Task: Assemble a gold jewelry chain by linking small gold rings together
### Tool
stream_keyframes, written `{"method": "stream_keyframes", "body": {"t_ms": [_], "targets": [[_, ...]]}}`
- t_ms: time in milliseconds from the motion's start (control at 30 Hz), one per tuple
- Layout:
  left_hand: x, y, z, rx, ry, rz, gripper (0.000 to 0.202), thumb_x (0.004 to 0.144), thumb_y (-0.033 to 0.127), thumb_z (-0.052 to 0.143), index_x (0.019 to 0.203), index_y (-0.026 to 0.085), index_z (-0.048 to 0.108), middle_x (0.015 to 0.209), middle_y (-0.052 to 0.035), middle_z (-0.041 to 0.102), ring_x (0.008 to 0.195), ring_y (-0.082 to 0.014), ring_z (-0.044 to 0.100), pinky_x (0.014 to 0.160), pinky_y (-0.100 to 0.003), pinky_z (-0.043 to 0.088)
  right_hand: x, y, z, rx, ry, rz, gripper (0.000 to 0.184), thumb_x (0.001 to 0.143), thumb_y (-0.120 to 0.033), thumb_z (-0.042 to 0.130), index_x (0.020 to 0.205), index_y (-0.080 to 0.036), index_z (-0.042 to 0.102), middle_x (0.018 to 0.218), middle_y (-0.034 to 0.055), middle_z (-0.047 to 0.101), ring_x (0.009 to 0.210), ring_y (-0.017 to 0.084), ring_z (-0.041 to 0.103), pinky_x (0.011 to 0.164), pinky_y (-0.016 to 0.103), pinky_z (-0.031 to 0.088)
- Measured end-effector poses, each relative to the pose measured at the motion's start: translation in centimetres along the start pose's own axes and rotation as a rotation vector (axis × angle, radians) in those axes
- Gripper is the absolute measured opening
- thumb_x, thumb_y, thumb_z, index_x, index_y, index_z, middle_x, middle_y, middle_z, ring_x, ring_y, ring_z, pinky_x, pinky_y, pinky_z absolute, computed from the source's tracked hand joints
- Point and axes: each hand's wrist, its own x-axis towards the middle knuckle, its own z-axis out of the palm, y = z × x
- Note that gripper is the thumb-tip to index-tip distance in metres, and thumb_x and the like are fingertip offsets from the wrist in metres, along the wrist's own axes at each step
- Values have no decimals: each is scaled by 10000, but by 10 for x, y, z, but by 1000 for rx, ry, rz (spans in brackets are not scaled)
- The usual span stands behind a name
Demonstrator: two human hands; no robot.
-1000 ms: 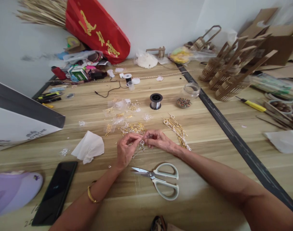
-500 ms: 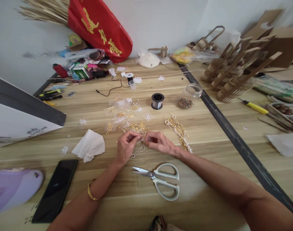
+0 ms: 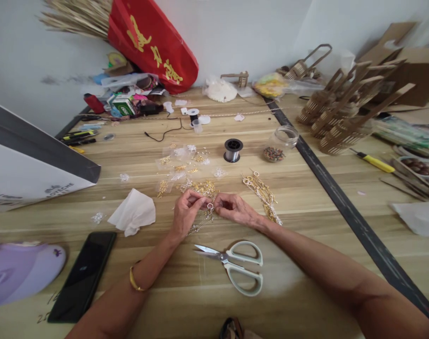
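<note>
My left hand (image 3: 185,213) and my right hand (image 3: 233,208) meet at the middle of the wooden table (image 3: 214,301). Both pinch a small metal ring (image 3: 210,205) between their fingertips, and a thin gold chain (image 3: 200,224) hangs from it onto the table. A pile of loose gold findings (image 3: 200,188) lies just beyond my fingers. A bundle of finished gold chains (image 3: 262,193) lies to the right of my right hand. Grey-handled scissors (image 3: 235,266) rest just in front of my hands. My left wrist wears a gold bangle (image 3: 134,282).
A crumpled tissue (image 3: 133,213) and a black phone (image 3: 82,275) lie to the left. A wire spool (image 3: 233,149) and a bead jar (image 3: 280,143) stand further back. Wooden basket frames (image 3: 341,117) fill the right rear. A white box (image 3: 27,172) sits at the left.
My hands stayed together on the ring, with only small finger shifts. The whole view drifted slightly as my head moved.
</note>
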Motion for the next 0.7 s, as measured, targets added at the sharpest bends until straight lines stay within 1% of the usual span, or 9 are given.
{"method": "stream_keyframes", "body": {"t_ms": [100,233,400,700], "targets": [[0,1,0,3,-4,3,253,691,324,706,762,153,533,682,-34,705,638,-160,673,645,-283,549,0,0,0,22,9,20,83,792,-226,518,781,-146,536,622,-38,435,554,78,361,503,199,280],[-1,0,1,52,-8,31,238,696,324,702,759,152,550,703,-41,710,664,-166,679,664,-285,547,1,0,-1,31,17,41,106,796,-245,520,781,-143,543,608,-36,450,542,78,369,491,197,280],[-2,-3,0,114,-10,65,205,717,310,686,771,150,569,730,-45,713,662,-151,670,647,-258,530,1,2,-1,58,-5,56,117,808,-255,511,760,-150,523,593,-40,457,531,80,390,491,198,289],[-2,1,1,74,-2,43,215,702,311,691,754,149,559,681,-27,696,574,-123,632,592,-240,523,0,-2,-1,-8,-35,28,134,811,-257,495,731,-151,516,594,-47,417,540,77,348,496,202,264]]}}
